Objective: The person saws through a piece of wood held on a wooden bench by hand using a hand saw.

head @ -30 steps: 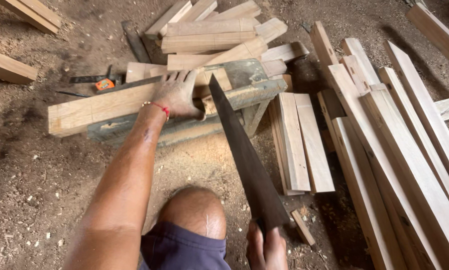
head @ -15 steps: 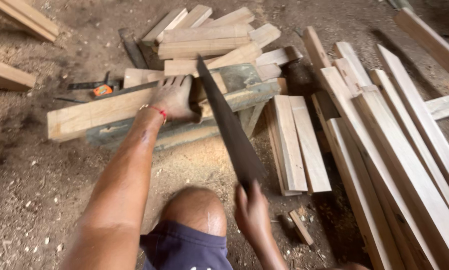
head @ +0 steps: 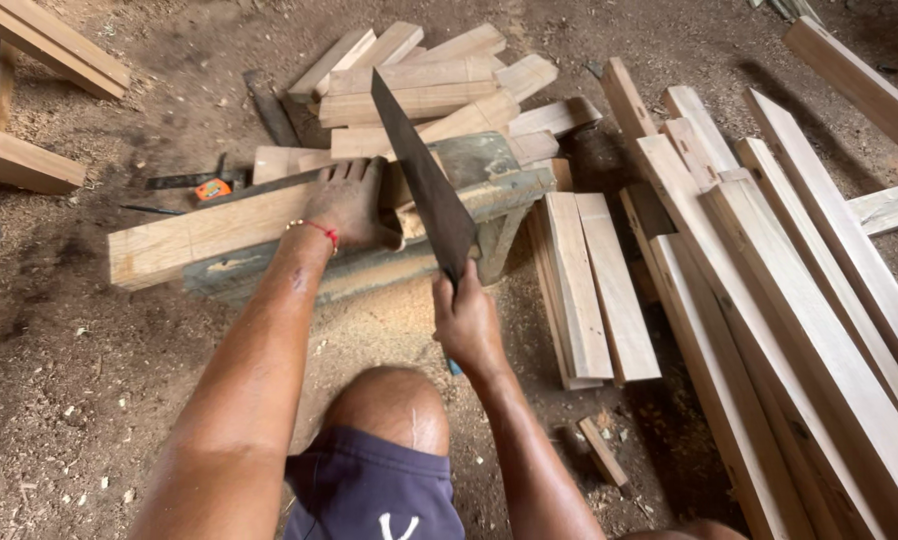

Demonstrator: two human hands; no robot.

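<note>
Handsaw is in the right hand, fist closed tight round the handle; handle itself mostly hidden, only a bluish bit shows below the fist. Blade is dark, points up and away from the person, and crosses the wooden plank just right of the left hand. Left hand lies flat, palm down, fingers spread, pressing on the plank, not wrapped round anything; red thread bracelet at the wrist. Plank rests across a grey-green weathered beam, which sits on the dirt floor. Pale sawdust lies below the beam, in front of the bare knee. Cut wood blocks are stacked behind the beam, short boards just right of it, long planks far right. Orange tape measure sits left of the stack.
</note>
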